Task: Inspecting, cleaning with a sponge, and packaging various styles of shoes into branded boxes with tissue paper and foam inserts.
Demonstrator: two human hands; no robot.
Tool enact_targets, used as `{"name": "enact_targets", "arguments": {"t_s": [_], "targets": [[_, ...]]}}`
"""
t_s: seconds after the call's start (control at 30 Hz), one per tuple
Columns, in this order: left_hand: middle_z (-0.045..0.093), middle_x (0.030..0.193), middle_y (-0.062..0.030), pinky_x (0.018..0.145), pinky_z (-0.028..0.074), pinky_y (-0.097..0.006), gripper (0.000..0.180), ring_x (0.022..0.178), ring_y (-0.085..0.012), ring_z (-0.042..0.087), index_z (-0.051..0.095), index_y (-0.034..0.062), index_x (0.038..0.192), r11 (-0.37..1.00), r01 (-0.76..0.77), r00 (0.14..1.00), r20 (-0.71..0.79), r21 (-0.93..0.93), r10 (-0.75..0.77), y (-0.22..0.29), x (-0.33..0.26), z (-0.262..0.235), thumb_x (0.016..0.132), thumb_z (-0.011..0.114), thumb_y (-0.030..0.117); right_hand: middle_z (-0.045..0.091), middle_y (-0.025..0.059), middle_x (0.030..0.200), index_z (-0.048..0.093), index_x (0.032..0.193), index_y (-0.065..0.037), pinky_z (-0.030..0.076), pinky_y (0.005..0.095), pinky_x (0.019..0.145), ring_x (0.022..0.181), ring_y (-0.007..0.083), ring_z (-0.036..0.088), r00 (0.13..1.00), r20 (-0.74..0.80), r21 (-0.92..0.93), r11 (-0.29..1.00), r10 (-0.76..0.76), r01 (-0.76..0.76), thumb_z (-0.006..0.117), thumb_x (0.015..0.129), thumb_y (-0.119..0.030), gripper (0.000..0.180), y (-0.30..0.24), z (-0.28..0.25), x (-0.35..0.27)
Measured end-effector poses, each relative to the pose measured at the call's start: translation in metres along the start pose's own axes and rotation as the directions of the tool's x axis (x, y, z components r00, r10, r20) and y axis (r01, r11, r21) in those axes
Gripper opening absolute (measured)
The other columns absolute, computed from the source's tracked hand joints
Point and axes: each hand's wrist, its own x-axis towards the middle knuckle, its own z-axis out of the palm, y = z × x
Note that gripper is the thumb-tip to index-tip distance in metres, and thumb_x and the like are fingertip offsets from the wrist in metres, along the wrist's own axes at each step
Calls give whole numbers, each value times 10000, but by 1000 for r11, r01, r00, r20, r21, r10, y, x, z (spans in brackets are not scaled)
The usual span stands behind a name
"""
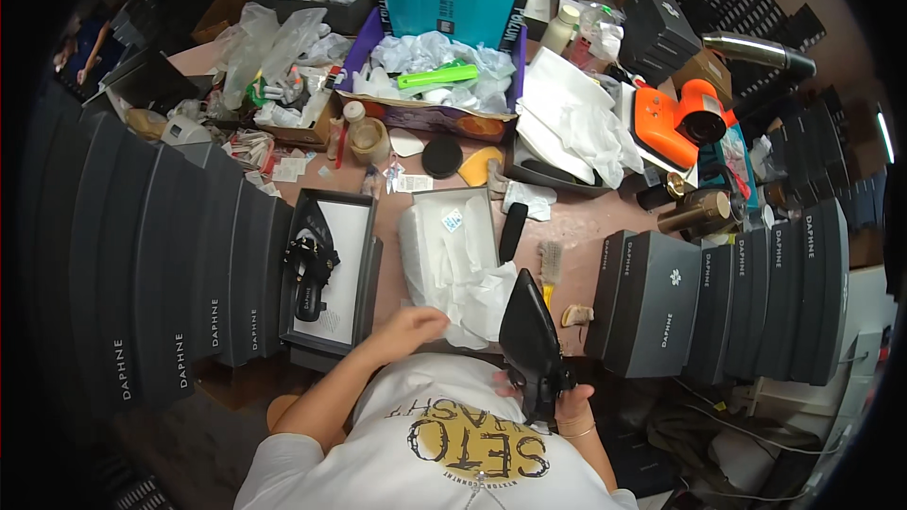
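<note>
My right hand [565, 403] grips a black pointed shoe [531, 335], held upright close to my chest with its toe pointing up. My left hand [408, 329] rests on the near edge of an open shoe box [452, 203] lined with white tissue paper [463, 269], fingers curled against the paper. To the left, a box lid [351, 227] holds the other black shoe [310, 269], lying flat with a bow on it.
Rows of dark shoe boxes stand at the left [161, 255] and right [718, 293]. A brush [550, 264], a black tube [511, 231], an orange heat gun [675, 118], white cloths [576, 118] and a purple box of wrappings [430, 85] crowd the pink table [576, 222].
</note>
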Motion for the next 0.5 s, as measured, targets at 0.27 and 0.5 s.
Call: {"name": "enact_targets", "arguments": {"t_s": [0.27, 0.5], "targets": [[639, 907, -199, 722, 492, -406, 319, 785, -351, 625, 635, -16, 1053, 582, -199, 967, 62, 789, 247, 64, 64, 37, 872, 599, 244, 593, 157, 1008, 444, 1279, -19, 458, 312, 653, 739, 207, 524, 977, -197, 230, 964, -85, 130, 659, 791, -274, 591, -3, -30, -25], [576, 803, -73, 689, 435, -270, 160, 738, -148, 544, 573, -28, 876, 668, -508, 686, -214, 543, 695, 170, 8, -25, 915, 552, 126, 473, 121, 1328, 387, 1342, -10, 466, 319, 628, 760, 202, 552, 875, -269, 12, 907, -401, 420, 611, 804, -221, 620, -53, -42, -24]]}}
